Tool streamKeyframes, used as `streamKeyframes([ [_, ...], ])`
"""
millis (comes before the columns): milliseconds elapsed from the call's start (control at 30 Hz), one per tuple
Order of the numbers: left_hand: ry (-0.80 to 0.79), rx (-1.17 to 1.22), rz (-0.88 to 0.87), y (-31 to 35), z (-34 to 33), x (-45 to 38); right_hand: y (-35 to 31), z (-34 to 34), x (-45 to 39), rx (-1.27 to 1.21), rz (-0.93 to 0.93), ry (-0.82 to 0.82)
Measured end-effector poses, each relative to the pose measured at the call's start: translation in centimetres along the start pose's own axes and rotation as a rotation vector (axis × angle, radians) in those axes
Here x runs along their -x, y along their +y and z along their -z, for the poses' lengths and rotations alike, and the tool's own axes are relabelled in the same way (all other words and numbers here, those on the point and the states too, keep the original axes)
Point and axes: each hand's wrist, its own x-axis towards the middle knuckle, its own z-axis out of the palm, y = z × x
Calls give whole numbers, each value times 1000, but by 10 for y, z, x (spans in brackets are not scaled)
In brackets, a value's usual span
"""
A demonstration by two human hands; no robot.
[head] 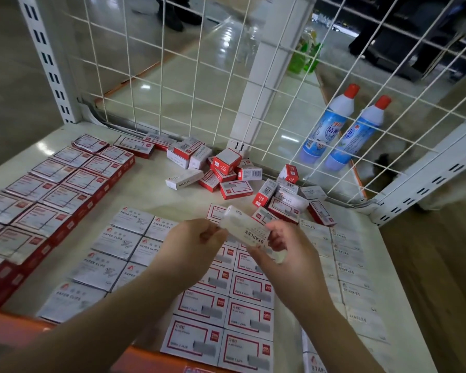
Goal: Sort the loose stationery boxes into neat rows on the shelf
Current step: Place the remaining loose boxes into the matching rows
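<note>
Both hands hold one white box marked STAPLES (246,228) above the middle of the shelf (151,195). My left hand (191,243) pinches its left end and my right hand (285,249) grips its right end. Below them lie rows of white paper-clip boxes (119,240), red-framed staple boxes (237,300) and white staples boxes (353,270). Two rows of red-sided boxes (51,189) run along the left. A loose heap of red and white boxes (226,170) lies by the back wire, and a second heap (288,200) sits to its right.
A white wire grid (199,76) closes the back of the shelf, with slotted white uprights (49,68) at the corners. Two blue-and-white bottles with red caps (342,130) lie behind the grid at right. The shelf's orange front edge (16,329) is at bottom left.
</note>
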Motion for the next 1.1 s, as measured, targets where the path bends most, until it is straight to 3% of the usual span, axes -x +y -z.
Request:
streamKeyframes([
  [333, 20, 117, 99, 4, 11, 6, -2, 2, 1, 22, -5, -95],
  [633, -72, -228, 36, -3, 12, 7, -24, 22, -26, -18, 61, -268],
  [767, -100, -277, 24, -2, 12, 7, -32, 16, -31, 6, 113, -358],
  [967, -121, -177, 37, -2, 14, 10, -36, 13, -31, -26, 51, -349],
  [1100, -147, -65, 57, -5, 11, 11, -35, 16, -31, -210, -76, -168],
])
